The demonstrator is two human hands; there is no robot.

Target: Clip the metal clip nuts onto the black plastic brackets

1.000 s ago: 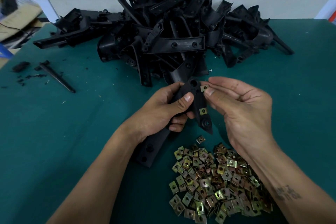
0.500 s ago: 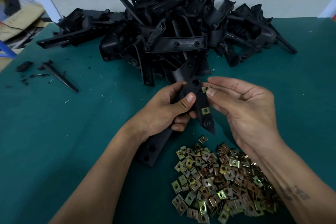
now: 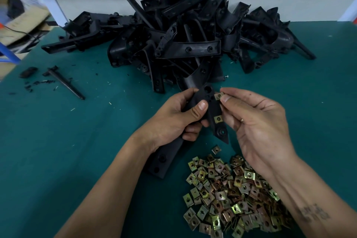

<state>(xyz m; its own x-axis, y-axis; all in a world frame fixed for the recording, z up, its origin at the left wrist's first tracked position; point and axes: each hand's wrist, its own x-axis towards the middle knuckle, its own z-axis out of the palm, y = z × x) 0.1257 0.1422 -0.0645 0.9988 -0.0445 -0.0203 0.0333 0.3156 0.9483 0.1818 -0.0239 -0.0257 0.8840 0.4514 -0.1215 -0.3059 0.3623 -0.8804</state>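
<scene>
My left hand grips a black plastic bracket above the green table, thumb across its face. One brass-coloured clip nut sits clipped on the bracket's right edge. My right hand pinches a second clip nut between thumb and forefinger, against the bracket's upper right edge. The bracket's lower end reaches down under my left wrist. A heap of loose clip nuts lies on the table below my right hand.
A large pile of black brackets fills the back of the green table. A thin black rod and black scraps lie at the left. Cardboard boxes stand beyond the left edge. A white wall backs the table.
The hands and bracket have barely moved. My right thumb and forefinger keep the upper clip nut at the bracket's edge; the view has shifted slightly.
</scene>
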